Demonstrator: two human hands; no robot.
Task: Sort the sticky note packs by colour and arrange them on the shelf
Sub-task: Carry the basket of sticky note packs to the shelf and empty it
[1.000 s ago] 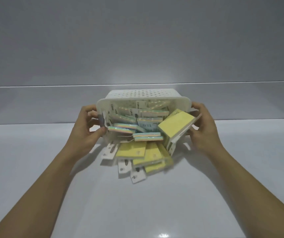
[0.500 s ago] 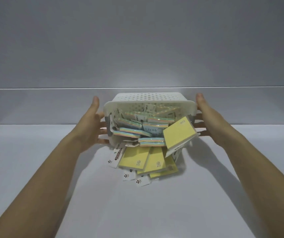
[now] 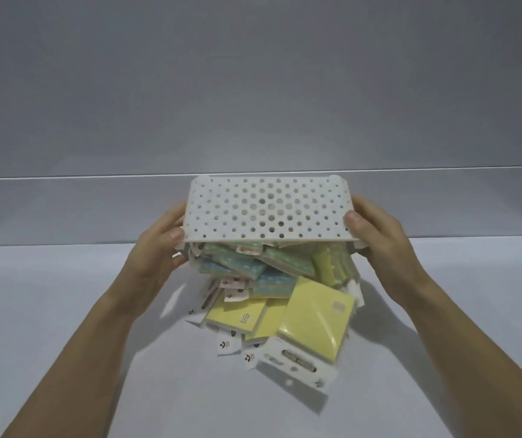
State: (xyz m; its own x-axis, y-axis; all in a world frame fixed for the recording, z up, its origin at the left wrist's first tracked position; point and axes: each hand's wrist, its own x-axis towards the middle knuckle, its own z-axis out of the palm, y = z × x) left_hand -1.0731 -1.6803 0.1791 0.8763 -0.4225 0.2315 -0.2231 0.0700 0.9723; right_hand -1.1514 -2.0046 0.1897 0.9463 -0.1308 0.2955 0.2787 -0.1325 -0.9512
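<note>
A white perforated basket is held upside down above the white shelf surface, its dotted bottom facing me. My left hand grips its left end and my right hand grips its right end. Sticky note packs spill out from under it in a heap. Yellow packs lie at the front with white header cards. Multicolour blue-green packs hang just under the rim. Packs deeper inside are hidden.
A grey back wall with a low ledge runs behind the basket. The white surface stretches left and right of the heap and toward me.
The basket has tipped further, from lying on its side to fully upside down and lifted. My hands went from flat on its ends to gripping them. More packs have slid out toward me.
</note>
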